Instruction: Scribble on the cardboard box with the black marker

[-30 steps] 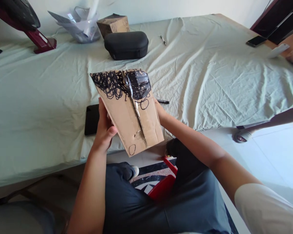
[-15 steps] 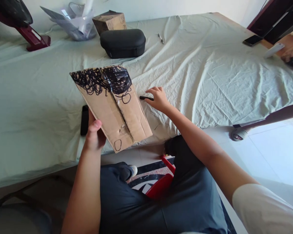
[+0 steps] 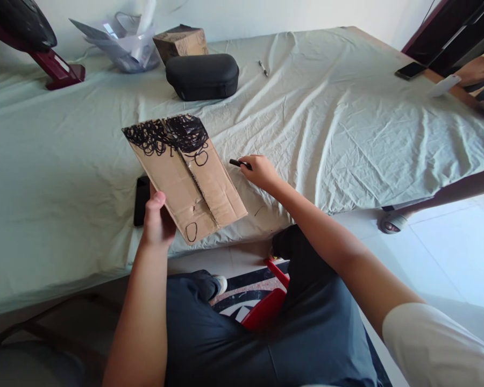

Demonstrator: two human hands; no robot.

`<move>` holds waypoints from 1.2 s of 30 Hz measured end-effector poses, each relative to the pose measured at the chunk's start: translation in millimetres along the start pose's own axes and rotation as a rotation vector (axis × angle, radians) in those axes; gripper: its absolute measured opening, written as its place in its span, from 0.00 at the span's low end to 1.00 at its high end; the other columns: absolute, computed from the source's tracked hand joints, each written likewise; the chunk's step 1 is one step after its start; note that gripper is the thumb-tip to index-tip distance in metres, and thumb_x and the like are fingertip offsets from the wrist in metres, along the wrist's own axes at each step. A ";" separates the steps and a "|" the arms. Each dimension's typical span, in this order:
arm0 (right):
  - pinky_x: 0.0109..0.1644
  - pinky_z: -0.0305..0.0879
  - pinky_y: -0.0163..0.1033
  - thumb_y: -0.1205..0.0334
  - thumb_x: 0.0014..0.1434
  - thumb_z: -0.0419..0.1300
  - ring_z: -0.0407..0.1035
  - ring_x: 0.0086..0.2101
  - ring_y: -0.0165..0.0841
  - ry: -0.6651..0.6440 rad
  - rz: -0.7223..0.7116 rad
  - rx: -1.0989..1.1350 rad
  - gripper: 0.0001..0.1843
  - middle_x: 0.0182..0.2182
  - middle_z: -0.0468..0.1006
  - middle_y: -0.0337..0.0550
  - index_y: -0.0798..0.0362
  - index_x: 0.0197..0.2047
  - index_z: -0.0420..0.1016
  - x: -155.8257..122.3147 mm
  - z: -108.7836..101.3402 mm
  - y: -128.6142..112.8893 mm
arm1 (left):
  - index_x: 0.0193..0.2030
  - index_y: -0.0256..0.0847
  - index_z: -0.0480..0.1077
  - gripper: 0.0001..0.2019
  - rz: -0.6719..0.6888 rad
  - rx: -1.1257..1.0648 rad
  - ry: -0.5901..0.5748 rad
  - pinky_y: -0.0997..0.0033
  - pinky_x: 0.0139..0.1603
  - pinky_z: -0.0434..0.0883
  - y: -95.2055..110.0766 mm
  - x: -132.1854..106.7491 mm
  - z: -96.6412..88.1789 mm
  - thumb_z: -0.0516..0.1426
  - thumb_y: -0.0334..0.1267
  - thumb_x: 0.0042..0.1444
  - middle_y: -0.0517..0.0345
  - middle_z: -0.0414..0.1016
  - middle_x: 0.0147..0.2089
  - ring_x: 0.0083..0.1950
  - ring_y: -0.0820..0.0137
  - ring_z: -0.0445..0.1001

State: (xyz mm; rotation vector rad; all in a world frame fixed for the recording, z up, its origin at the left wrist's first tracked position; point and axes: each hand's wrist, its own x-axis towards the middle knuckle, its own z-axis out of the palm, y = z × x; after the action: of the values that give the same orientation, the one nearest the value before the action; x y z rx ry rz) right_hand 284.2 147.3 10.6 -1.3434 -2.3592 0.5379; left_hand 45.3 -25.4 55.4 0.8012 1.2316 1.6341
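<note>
My left hand (image 3: pixel 157 219) grips the lower left side of a cardboard box (image 3: pixel 185 185), thumb at its edge and the other fingers hidden behind. The box is tilted towards me; black scribbles cover its top end, and small loops are drawn near its right side and bottom corner. A taped seam runs down its face. To the right of the box, my right hand (image 3: pixel 262 171) is closed around a black marker (image 3: pixel 237 162) just above the cloth, its tip end pointing left. Partly behind my left hand lies a black phone (image 3: pixel 141 201).
A black zip case (image 3: pixel 202 77), a small carton (image 3: pixel 181 41) and a clear plastic basket (image 3: pixel 135 54) stand at the back, with a dark red handheld device (image 3: pixel 60 70) at left. A pen (image 3: pixel 263 68) lies on the wrinkled cloth (image 3: pixel 306 129). Another person's hand (image 3: pixel 478 70) is at far right.
My right hand's fingers have closed on the marker, where they were spread over it before. The cardboard box has shifted slightly. At far right the other person's hands have moved.
</note>
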 end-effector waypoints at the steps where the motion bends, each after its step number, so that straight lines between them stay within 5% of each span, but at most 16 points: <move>1: 0.53 0.69 0.42 0.66 0.76 0.56 0.81 0.51 0.45 -0.003 0.004 -0.007 0.22 0.53 0.89 0.56 0.56 0.62 0.88 -0.5 -1.0 -1.1 | 0.65 0.50 0.77 0.43 0.000 -0.001 -0.004 0.41 0.70 0.80 0.3 -0.4 0.5 0.74 0.64 0.43 0.48 0.80 0.72 0.81 0.38 0.68; 13: 0.55 0.74 0.44 0.56 0.80 0.59 0.83 0.58 0.49 -0.024 0.129 -0.018 0.24 0.59 0.90 0.50 0.45 0.73 0.83 -6.3 -8.8 -11.4 | 0.63 0.48 0.76 0.42 0.007 -0.033 -0.044 0.42 0.72 0.79 0.5 -2.7 3.1 0.75 0.63 0.43 0.46 0.82 0.65 0.81 0.40 0.67; 18: 0.55 0.75 0.48 0.44 0.79 0.61 0.84 0.56 0.54 -0.080 0.170 -0.134 0.37 0.58 0.90 0.57 0.45 0.85 0.67 -10.1 -16.4 -24.7 | 0.65 0.49 0.75 0.42 0.049 -0.064 -0.085 0.43 0.74 0.78 -3.8 -0.9 -0.5 0.75 0.63 0.46 0.46 0.82 0.65 0.80 0.42 0.68; 20: 0.54 0.76 0.49 0.47 0.79 0.59 0.84 0.56 0.55 -0.129 0.192 -0.200 0.41 0.59 0.89 0.60 0.47 0.88 0.59 -13.9 -20.7 -31.4 | 0.65 0.50 0.76 0.41 0.055 -0.074 -0.091 0.44 0.74 0.77 -5.1 0.3 -1.3 0.75 0.62 0.46 0.48 0.83 0.64 0.80 0.43 0.69; 24: 0.52 0.77 0.49 0.69 0.73 0.55 0.84 0.54 0.54 -0.260 0.215 -0.256 0.49 0.62 0.86 0.63 0.47 0.92 0.44 -24.0 -32.0 -39.1 | 0.61 0.50 0.77 0.38 0.068 -0.091 -0.112 0.45 0.76 0.76 -6.5 2.4 -1.1 0.76 0.63 0.46 0.51 0.83 0.64 0.78 0.46 0.71; 26: 0.51 0.76 0.49 0.77 0.68 0.52 0.84 0.50 0.51 -0.254 0.185 -0.234 0.54 0.58 0.88 0.61 0.43 0.92 0.43 -27.5 -36.7 -37.9 | 0.59 0.50 0.78 0.37 0.074 -0.091 -0.115 0.46 0.76 0.76 -6.6 2.6 -0.3 0.76 0.62 0.46 0.51 0.81 0.67 0.79 0.46 0.70; 28: 0.52 0.77 0.49 0.81 0.65 0.51 0.85 0.49 0.50 -0.178 0.148 -0.163 0.52 0.55 0.89 0.60 0.45 0.89 0.58 -28.1 -39.1 -34.2 | 0.61 0.50 0.78 0.37 0.080 -0.078 -0.111 0.46 0.77 0.75 -6.5 2.2 0.7 0.76 0.63 0.46 0.50 0.79 0.70 0.81 0.44 0.68; 31: 0.47 0.78 0.45 0.76 0.69 0.50 0.85 0.43 0.44 -0.029 0.154 0.147 0.32 0.52 0.89 0.59 0.57 0.68 0.85 -23.9 -38.5 -28.6 | 0.66 0.51 0.76 0.40 0.099 -0.031 -0.116 0.45 0.76 0.75 -6.0 0.8 3.4 0.73 0.64 0.49 0.47 0.77 0.72 0.83 0.41 0.65; 33: 0.35 0.75 0.40 0.68 0.73 0.48 0.82 0.33 0.36 0.040 0.175 0.503 0.26 0.50 0.89 0.55 0.57 0.63 0.83 -19.0 -37.2 -27.4 | 0.68 0.51 0.75 0.41 0.125 -0.008 -0.128 0.45 0.77 0.75 -5.6 -0.4 6.4 0.71 0.65 0.50 0.47 0.76 0.74 0.83 0.40 0.64; 36: 0.28 0.70 0.36 0.59 0.77 0.47 0.79 0.28 0.31 0.144 0.174 0.900 0.23 0.54 0.88 0.49 0.49 0.69 0.72 -11.7 -40.9 -32.2 | 0.69 0.51 0.74 0.41 0.171 -0.015 -0.145 0.47 0.79 0.72 -4.6 -2.4 12.3 0.72 0.65 0.51 0.48 0.72 0.78 0.86 0.41 0.61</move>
State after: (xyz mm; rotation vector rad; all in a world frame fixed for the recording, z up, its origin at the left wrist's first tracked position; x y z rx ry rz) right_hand 286.5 127.8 60.1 -1.0788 -1.5401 1.2983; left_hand 58.4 -22.8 54.6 1.0207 1.0722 1.6862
